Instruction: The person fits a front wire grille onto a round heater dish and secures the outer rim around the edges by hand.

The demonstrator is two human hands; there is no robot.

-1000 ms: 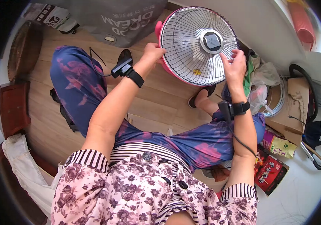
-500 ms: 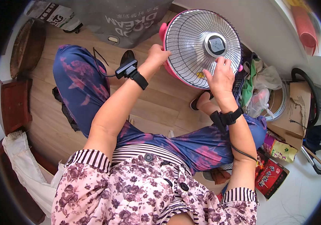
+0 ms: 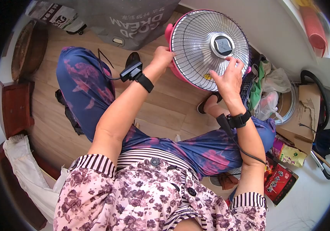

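Observation:
A round pink electric heater (image 3: 196,42) with a domed wire grille and a silver reflector stands tilted in front of me. At the grille's middle sits a round silver cap with a dark label (image 3: 223,46). My left hand (image 3: 162,58) is closed on the heater's left rim, its fingertips partly hidden behind the edge. Over the lower right of the grille lies my right hand (image 3: 230,81), thumb and fingers apart, fingertips at the wires just below the cap. A yellow sticker (image 3: 207,77) shows beside the right thumb. Both wrists carry black straps with a small device and cable.
A large grey bag (image 3: 134,23) stands behind the heater on the wood floor (image 3: 161,104). To the right are plastic bags (image 3: 275,81), a coil of clear tubing, a cardboard box (image 3: 305,107) and a red box (image 3: 280,181). Wooden furniture (image 3: 16,107) lines the left.
My right hand has shifted slightly right across the grille, showing more of the yellow sticker. The left hand keeps its hold on the rim.

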